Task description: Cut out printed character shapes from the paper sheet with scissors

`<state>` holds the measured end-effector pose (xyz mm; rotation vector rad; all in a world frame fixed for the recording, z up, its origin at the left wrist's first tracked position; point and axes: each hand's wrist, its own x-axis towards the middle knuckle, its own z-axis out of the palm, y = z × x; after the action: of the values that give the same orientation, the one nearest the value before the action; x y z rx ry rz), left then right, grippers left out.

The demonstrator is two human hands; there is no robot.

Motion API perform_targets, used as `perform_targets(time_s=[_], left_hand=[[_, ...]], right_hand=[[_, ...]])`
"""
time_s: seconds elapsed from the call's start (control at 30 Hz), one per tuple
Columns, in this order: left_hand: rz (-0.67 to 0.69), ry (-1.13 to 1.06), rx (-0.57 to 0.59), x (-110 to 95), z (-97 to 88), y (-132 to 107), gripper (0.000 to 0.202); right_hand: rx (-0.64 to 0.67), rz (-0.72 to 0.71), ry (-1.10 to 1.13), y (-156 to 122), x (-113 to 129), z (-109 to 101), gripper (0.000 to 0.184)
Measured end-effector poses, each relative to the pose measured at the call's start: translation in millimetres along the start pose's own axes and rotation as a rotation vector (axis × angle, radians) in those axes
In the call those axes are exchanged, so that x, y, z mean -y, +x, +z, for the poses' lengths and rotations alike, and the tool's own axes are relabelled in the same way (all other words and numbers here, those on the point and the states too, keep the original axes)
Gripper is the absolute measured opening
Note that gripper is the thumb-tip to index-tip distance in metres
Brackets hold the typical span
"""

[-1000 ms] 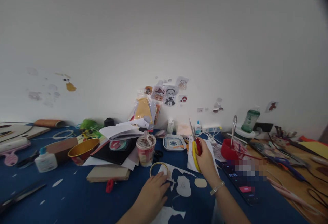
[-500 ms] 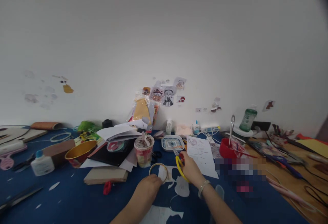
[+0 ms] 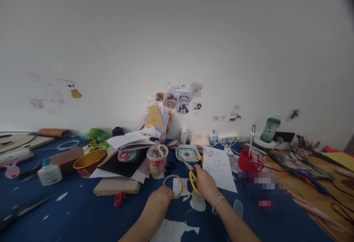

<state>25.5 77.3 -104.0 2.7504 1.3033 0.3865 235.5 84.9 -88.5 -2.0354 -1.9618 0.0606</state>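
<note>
My right hand is closed around a pair of scissors with yellow and red handles; the blades point up and left toward a small patterned dish. My left hand rests curled on the blue table cover, touching white paper cut-outs beside a tape ring. I cannot make out anything inside its fingers. More white cut paper lies below my wrists, and a printed white sheet lies to the right of the scissors.
A paper cup, gold bowl, glue bottle, cardboard pad and stacked papers crowd the left. A red bowl, green bottle and cables stand at the right. The wall carries stickers.
My right hand brought the scissors down and left from an upright raised pose to the cut-outs near the tape ring. The left hand curled and drew back slightly.
</note>
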Motion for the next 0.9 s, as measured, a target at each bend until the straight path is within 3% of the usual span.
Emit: perform_targets(time_s=[0.33, 0.73, 0.9], left_hand=[[-0.085, 0.082, 0.018, -1.8, -6.0, -0.2, 0.026], [-0.153, 0.005, -0.025, -8.6, -18.2, -6.3, 0.024], [-0.187, -0.13, -0.102, -13.5, -23.7, -9.5, 0.025]], right_hand=[[-0.014, 0.02, 0.049, 2.6, -8.3, -2.4, 0.059], [-0.278, 0.032, 0.215, -8.2, -3.7, -52.1, 0.053], [-0.35, 0.006, 0.482, -10.6, -8.0, -58.4, 0.059]])
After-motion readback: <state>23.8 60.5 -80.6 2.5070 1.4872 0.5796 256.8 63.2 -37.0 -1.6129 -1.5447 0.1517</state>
